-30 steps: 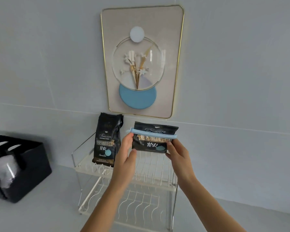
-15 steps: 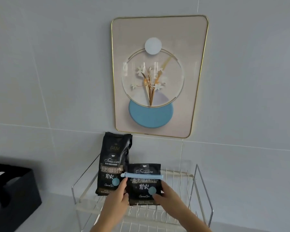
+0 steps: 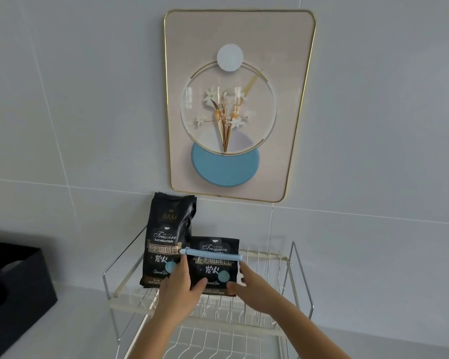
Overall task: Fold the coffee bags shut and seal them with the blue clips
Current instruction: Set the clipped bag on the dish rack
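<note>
From the head view, the clipped coffee bag (image 3: 214,268) stood on the upper tier of the wire rack (image 3: 290,263), straight ahead of both hands, its blue clip (image 3: 213,254) lying left to right across the folded top. The left hand (image 3: 179,286) gripped its left edge, thumb on the front; the right hand (image 3: 246,281) pinched the lower right corner. Just left, touching or nearly so, the taller unclipped bag (image 3: 169,237) stood upright, nearer the left hand and probably next. It read "B&M", "Original Treasure", "Blue Mountain"; the clipped one showed "Original Treasure". A black box (image 3: 18,286) sat far left.
</note>
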Demonstrator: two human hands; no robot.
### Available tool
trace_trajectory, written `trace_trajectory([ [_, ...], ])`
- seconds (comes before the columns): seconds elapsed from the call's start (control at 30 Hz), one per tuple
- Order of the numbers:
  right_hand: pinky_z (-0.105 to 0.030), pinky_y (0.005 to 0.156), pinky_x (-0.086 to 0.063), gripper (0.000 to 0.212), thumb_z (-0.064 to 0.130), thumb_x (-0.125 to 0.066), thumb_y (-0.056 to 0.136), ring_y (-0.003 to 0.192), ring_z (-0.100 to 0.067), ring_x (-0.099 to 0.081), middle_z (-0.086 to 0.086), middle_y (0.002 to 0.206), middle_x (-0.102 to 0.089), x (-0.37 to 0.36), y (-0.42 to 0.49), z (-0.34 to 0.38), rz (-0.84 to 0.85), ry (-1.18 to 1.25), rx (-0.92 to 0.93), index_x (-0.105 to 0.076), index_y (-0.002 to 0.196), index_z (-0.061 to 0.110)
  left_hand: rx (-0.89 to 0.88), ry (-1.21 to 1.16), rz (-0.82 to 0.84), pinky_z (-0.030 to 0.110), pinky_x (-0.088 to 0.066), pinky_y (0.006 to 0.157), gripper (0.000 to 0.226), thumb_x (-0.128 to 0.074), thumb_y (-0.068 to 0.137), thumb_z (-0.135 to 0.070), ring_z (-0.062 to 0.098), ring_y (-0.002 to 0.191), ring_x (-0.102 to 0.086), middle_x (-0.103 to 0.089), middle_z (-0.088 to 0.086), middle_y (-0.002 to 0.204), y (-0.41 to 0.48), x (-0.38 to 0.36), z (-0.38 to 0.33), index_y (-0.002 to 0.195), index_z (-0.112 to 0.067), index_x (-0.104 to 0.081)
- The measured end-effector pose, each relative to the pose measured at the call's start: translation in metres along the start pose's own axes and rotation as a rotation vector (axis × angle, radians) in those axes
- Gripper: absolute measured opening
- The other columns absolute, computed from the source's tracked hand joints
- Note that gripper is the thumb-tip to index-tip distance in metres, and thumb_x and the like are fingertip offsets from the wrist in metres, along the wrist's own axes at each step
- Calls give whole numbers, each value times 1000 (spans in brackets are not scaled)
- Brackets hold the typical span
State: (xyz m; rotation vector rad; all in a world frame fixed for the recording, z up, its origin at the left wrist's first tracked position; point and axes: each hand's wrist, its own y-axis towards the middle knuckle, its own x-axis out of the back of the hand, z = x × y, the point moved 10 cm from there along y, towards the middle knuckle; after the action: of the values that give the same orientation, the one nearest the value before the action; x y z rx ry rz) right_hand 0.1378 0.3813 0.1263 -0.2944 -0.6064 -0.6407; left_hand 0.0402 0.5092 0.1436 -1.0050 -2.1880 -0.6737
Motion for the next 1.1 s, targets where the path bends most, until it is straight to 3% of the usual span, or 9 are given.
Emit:
trace_trajectory([
  [0.07,-26,94,-39,56,29,-51,93,116,-12,-46,1,145,-42,14,-10,11,-100,-54,62,-23,142,24,-55,-24,-126,47,-30,114,78,-52,91,-37,23,141,-25,-23,10,154,-7,15,-18,147,-15,-3],
  [0.17,-23,105,-27,58,33,-49,94,138,-9,-28,11,153,-25,41,-43,46,-365,-148,281,-19,144,31,-178,20,-226,46,-8,120,73,-44,93,-41,16,146,3,2,-1,159,-23,32,-52,148,-20,0],
  [0.33,-34,115,-22,55,28,-48,96,143,-9,-14,8,156,-20,64,-101,71,-543,-277,497,-23,144,31,-355,19,-205,41,-1,119,69,-27,88,-54,3,142,13,5,-11,157,-61,26,-110,147,-30,1],
  [0.5,-40,115,-23,55,27,-50,94,144,-15,-14,3,157,-16,78,-149,18,-625,-286,407,-25,143,28,-451,50,-105,39,7,116,67,-35,93,-48,5,142,20,16,-18,153,-105,-27,-143,144,-37,7],
  [0.6,-42,115,-24,54,29,-48,95,144,-16,-15,3,158,-15,88,-178,-41,-632,-256,279,-24,144,28,-467,46,-42,40,6,116,68,-31,91,-51,5,142,21,15,-15,155,-127,-67,-154,146,-32,3],
  [0.73,-44,114,-26,54,31,-48,95,144,-15,-15,4,157,-16,102,-219,-134,-620,-239,46,-23,143,29,-507,-33,108,36,1,117,68,-42,94,-39,2,142,16,8,-12,158,-163,-144,-168,147,-32,-1],
  [0.83,-44,112,-25,54,30,-49,95,142,-20,-18,1,157,-18,108,-251,-202,-574,-223,-154,-25,143,25,-389,-116,250,32,-5,118,68,-48,93,-33,8,145,7,3,-8,159,-184,-207,-160,148,-26,-7],
  [1.0,-40,109,-31,52,27,-52,94,134,-24,-34,-6,148,-36,86,-301,-307,-353,-156,-478,-31,140,16,110,-197,648,34,-10,118,70,-47,94,-33,18,146,-7,-6,5,159,-232,-315,-102,148,-13,-7],
  [1.1,-40,105,-36,53,29,-52,94,129,-26,-42,-12,145,-40,61,-321,-348,-181,14,-637,-32,140,12,304,-246,789,37,-21,114,66,-48,94,-32,23,142,-20,-18,10,156,-261,-348,-83,145,-7,-15],
])
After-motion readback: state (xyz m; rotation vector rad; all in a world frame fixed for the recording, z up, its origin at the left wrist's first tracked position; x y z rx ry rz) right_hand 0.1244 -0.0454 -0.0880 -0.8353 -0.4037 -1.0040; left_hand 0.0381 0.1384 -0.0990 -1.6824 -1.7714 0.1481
